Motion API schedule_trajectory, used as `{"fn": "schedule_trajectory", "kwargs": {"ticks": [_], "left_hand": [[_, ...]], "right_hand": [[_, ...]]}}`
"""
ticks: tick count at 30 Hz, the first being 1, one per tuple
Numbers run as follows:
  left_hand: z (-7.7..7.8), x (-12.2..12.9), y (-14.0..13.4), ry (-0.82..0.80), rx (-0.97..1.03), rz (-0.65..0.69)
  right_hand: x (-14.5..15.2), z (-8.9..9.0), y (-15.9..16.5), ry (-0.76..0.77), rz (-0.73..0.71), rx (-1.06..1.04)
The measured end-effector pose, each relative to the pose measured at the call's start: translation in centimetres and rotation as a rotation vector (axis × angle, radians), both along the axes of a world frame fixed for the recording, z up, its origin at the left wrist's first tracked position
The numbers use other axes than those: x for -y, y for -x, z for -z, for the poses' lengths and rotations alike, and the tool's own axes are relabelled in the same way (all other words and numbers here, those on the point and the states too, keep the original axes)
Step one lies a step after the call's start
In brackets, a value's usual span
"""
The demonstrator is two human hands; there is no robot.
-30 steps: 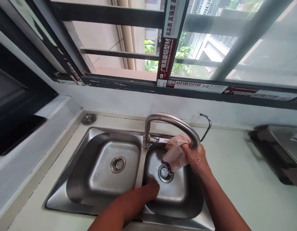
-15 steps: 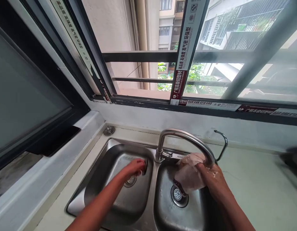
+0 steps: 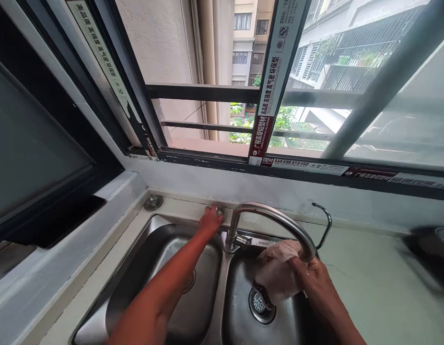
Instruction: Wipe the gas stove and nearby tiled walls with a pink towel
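My left hand (image 3: 210, 219) is reached out to the counter ledge behind the left basin. Its fingers are closed on a round metal sink stopper (image 3: 220, 211), partly hidden by the hand. Under the curved spout of the faucet (image 3: 270, 212), my right hand (image 3: 310, 273) grips a wet, pale pink cloth (image 3: 279, 275). The cloth hangs bunched over the right basin (image 3: 239, 306), its dark edge dangling by the drain strainer (image 3: 259, 303).
A second metal stopper (image 3: 153, 202) lies at the ledge's left corner. The left basin (image 3: 171, 235) has its own drain. A thin hooked spout (image 3: 328, 220) rises right of the faucet. A dark appliance (image 3: 428, 254) stands at the far right, and a window frame (image 3: 204, 160) runs behind.
My left hand has moved up and away from above the left basin to the back ledge, carrying the stopper. My right hand stays under the faucet with the cloth. The view has shifted slightly.
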State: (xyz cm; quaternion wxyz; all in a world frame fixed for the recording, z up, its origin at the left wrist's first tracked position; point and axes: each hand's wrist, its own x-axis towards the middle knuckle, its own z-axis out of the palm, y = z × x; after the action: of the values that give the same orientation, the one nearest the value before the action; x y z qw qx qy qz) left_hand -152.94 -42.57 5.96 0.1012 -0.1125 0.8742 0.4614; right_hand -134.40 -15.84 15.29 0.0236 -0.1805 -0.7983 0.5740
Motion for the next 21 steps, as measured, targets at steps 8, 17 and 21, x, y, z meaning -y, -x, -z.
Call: {"fn": "schedule_trajectory", "kwargs": {"ticks": [8, 17, 21], "left_hand": [[0.6, -3.2, -14.9, -0.600, 0.483, 0.387], [3.3, -13.8, -17.1, -1.472, 0.709, 0.068], [3.6, -15.9, -16.8, -1.414, 0.540, 0.050]], "right_hand": [[-0.6, 3.6, 0.5, 0.205, 0.056, -0.103], [3.9, 4.1, -2.0, 0.107, -0.004, -0.118], [6.3, 7.9, -2.4, -0.445, -0.140, -0.256]]}}
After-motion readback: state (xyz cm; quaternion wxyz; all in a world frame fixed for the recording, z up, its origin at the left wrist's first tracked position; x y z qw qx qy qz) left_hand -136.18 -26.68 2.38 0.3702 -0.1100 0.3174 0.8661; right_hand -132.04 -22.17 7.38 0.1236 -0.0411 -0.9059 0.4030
